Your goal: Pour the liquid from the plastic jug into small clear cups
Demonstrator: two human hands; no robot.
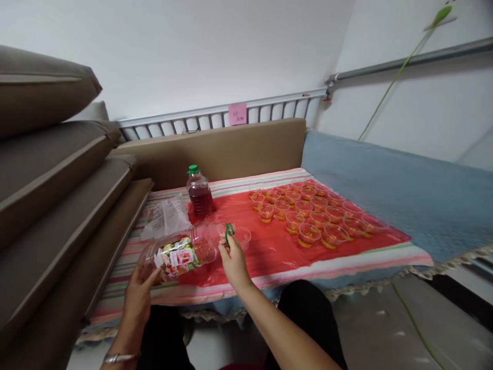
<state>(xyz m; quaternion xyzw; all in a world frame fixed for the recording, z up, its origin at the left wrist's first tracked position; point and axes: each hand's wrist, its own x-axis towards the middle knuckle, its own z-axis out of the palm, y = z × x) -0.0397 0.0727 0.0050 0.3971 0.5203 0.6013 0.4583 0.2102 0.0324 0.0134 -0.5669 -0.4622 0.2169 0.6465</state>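
A large clear plastic bottle [179, 258] with a colourful label lies tilted nearly on its side above the red plastic sheet [269, 246]. My left hand [139, 292] is closed on its base end. At the neck, my right hand [234, 261] pinches around the green handle ring [229, 231]. The bottle looks almost empty, though the red sheet shows through it. Just past the mouth stands a clear plastic cup [243, 236], partly behind the neck. Another bottle [201, 199], holding dark red liquid under a green cap, stands upright behind.
Several clear cups [309, 234] with yellow-orange contents stand in rows on the red sheet at right. A crumpled clear plastic bag [167, 218] lies left of the upright bottle. Stacked brown cushions [57, 180] rise on the left. A brown panel [231, 149] borders the back.
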